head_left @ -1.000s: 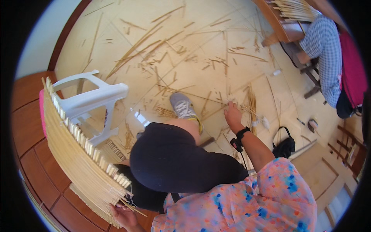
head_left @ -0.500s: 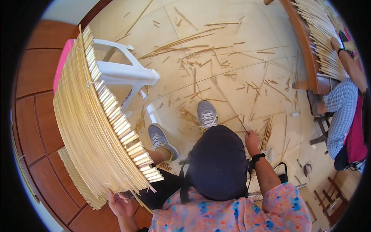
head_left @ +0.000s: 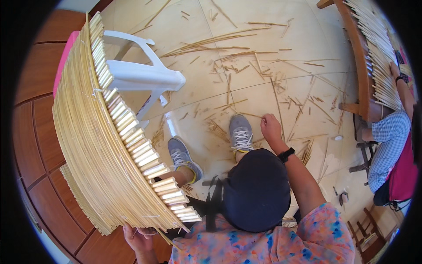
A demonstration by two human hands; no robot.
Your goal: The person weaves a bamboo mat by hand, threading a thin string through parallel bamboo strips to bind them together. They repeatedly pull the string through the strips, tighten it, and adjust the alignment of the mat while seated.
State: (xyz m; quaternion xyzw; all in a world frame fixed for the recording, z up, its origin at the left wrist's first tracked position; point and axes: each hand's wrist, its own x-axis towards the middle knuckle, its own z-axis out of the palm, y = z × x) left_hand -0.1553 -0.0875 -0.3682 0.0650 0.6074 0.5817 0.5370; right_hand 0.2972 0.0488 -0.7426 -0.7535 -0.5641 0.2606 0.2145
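Note:
My left hand grips the lower edge of a large curved mat of bamboo slats, which stands on edge at my left. My right hand, with a black wrist band, reaches down to the floor just right of my grey right shoe. Its fingers are pinched on a thin bamboo strip lying there. My other grey shoe rests near the slat ends. A dark blue rounded cloth shape just below the camera hides my lap.
A white plastic chair stands behind the mat, with something pink at the mat's far side. Bamboo strips litter the tiled floor. At the right, a person in a checked shirt works at another slat mat on a wooden frame.
The view has swung left and down, so the slat mat now fills the left side. My right hand stays low at the floor by my right shoe; my left hand still holds the mat.

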